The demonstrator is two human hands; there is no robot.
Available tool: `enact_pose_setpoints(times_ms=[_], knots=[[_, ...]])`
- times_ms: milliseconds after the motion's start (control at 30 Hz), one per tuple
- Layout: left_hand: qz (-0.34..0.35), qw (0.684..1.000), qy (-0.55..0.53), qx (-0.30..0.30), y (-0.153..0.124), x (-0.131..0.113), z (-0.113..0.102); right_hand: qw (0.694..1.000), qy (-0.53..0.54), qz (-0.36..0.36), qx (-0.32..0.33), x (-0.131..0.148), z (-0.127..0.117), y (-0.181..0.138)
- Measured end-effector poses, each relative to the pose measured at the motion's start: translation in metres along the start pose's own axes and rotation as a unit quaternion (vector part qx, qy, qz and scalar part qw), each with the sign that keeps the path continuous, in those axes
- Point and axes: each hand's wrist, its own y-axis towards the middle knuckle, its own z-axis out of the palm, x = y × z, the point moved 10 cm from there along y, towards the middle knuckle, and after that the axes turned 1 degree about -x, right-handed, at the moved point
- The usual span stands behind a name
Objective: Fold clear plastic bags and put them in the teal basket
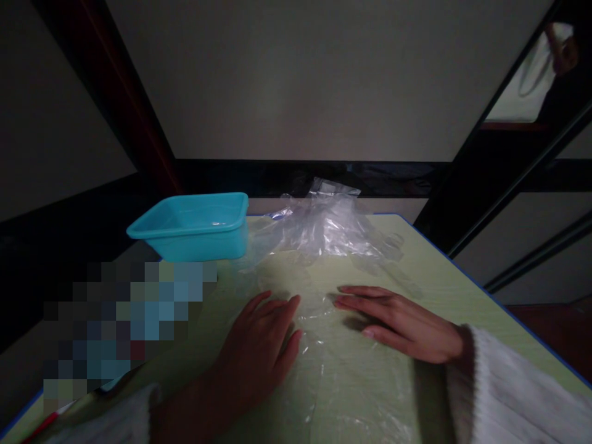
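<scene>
A clear thin plastic bag (319, 370) lies spread flat on the table, close in front of me. My left hand (259, 345) rests over its left side, fingers loosely stretched and the thumb apart. On the other side, my right hand (393, 320) reaches in from the right with its fingers extended and the thumb lower down. Neither hand is closed around anything; whether the fingertips press on the plastic I cannot tell. Beyond both hands sits a crumpled pile of clear plastic bags (333, 225).
A turquoise plastic basin (203, 243) stands at the table's far left. Along the left edge a blurred-out patch (139, 320) hides some object, with a red-handled item (41, 425) below it. The pale table (444, 290) has a blue edge; a wall panel (300, 80) rises behind it.
</scene>
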Motion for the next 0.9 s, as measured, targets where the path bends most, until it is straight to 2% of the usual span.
enact_pose_setpoints(times_ms=[300, 567, 700, 900], knots=[[-0.034, 0.993, -0.063, 0.098, 0.000, 0.008, 0.023, 0.999, 0.005, -0.015, -0.046, 0.003, -0.012, -0.002], [-0.040, 0.998, 0.043, 0.022, 0.005, 0.013, 0.001, 0.997, -0.008, 0.009, -0.071, -0.007, -0.007, 0.000], [-0.049, 0.996, 0.063, 0.036, 0.006, 0.016, -0.001, 0.999, -0.014, 0.012, -0.052, -0.009, 0.000, 0.003], [-0.043, 0.997, 0.045, 0.050, 0.007, 0.016, 0.005, 0.998, -0.012, 0.018, -0.050, -0.010, -0.002, 0.004]])
